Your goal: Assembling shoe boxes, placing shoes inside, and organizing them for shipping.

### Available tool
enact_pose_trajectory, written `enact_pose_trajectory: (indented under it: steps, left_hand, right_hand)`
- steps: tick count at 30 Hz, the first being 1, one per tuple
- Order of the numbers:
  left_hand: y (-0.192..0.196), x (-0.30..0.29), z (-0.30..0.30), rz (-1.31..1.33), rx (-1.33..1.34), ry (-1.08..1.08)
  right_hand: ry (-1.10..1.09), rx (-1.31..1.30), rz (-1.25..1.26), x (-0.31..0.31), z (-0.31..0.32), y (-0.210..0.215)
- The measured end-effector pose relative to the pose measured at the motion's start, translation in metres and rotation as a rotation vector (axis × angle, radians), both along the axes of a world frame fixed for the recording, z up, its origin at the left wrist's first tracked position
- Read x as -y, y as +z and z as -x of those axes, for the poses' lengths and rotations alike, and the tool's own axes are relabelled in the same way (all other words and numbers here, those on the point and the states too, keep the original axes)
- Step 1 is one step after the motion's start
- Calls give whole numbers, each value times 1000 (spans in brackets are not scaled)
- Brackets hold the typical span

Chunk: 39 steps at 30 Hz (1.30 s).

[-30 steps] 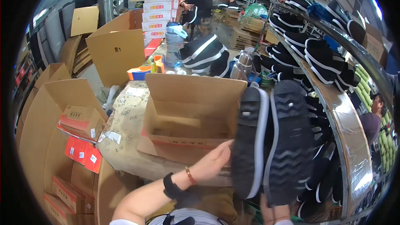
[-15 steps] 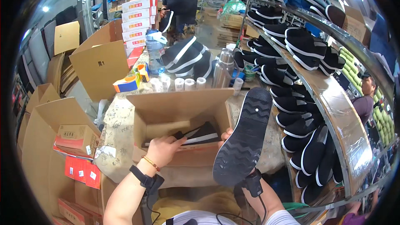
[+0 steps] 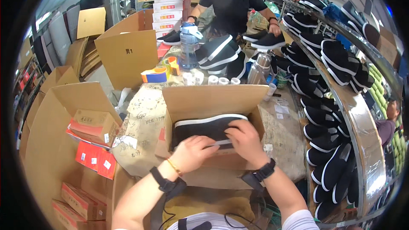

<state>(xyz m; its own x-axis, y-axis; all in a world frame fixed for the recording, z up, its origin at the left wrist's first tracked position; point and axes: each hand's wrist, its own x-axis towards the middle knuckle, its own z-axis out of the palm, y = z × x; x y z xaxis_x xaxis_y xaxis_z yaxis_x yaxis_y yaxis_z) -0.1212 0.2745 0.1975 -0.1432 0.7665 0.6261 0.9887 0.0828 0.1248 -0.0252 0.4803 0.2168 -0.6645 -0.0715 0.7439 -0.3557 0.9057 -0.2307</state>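
In the middle of the table stands an open cardboard box [image 3: 215,102] with its back flap raised. Black slip-on shoes [image 3: 204,130] with white sole edges lie inside it, on their sides. My left hand [image 3: 196,151] reaches over the box's front wall, fingers closed on the near shoe's edge. At the shoe's right end, my right hand [image 3: 246,141] is curled over it, fingertips pressing on it. Both hands partly cover the near shoe, so its shape is only partly visible. Black bands circle both wrists.
Behind the box are white rolls [image 3: 213,80], tape dispensers [image 3: 155,75], a water jug [image 3: 188,49], a steel flask [image 3: 259,70] and piled shoes [image 3: 219,53]. A shoe rack [image 3: 341,102] runs along the right. Large carton [image 3: 51,123] at left holds smaller boxes. A co-worker [image 3: 230,10] handles shoes opposite.
The shoe that my right hand held sole-up beside the box is now down in the box. My right hand has moved left over it. The co-worker has come closer to the table.
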Motion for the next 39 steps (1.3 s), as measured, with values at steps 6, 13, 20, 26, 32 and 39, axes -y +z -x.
enact_pose_trajectory:
  steps: [6,13,20,26,32,39]
  left_hand:
    - [31,47,68,-246,313,474]
    - [-22,14,61,-372,610,400]
    - [-11,69,70,-162,253,237]
    - [27,52,56,511,-17,242]
    - [41,21,39,704,57,322]
    - [22,27,34,586,101,285]
  right_hand:
    - [-394,-67,260,-99,-20,3]
    - [-590,222,341,-60,12,-67]
    - [-236,409,707,-132,-8,-3]
    - [69,667,-492,-50,0,37]
    - [48,716,-471,-46,11,37]
    - [65,578,-398,-46,-1,19]
